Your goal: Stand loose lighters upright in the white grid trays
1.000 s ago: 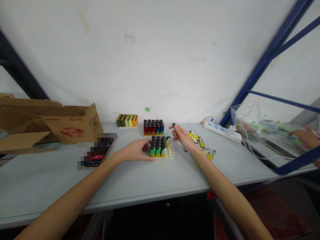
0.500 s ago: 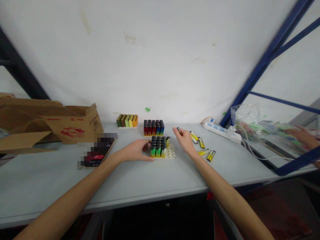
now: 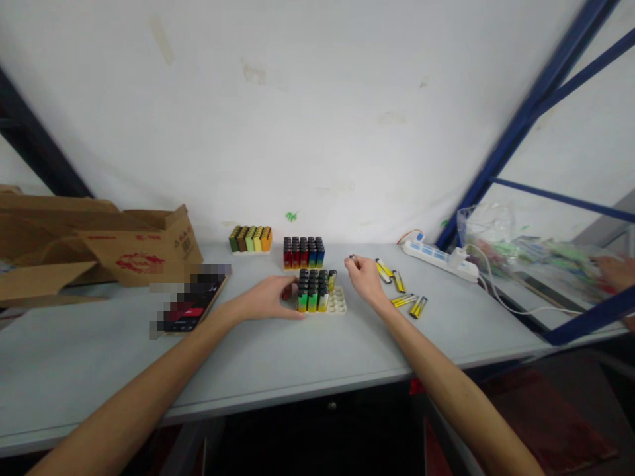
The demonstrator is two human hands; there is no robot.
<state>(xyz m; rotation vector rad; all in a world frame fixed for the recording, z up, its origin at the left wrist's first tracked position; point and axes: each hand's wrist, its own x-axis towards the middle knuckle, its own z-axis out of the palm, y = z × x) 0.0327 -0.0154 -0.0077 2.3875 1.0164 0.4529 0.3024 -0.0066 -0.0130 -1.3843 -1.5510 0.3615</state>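
Note:
My left hand curves around the left end of a white tray, its thumb at the front corner and its fingers behind. Rows of lighters with black tops and green or clear-yellow bodies stand upright in the tray, and bare round holes show at its right side. Just right of the tray, my right hand is closed in a pinch on a lighter; only its top end shows above the fingers. Several yellow lighters lie loose on the table beside that hand.
Behind stand a block of red and blue lighters and a block of green, brown and yellow ones. A phone and a cardboard box are at left, a power strip at right. Another person's hand is beyond the blue frame.
My right hand has turned slightly, its fingers drawn closer around the lighter. My left hand keeps its place at the tray. The other person's hand has moved right.

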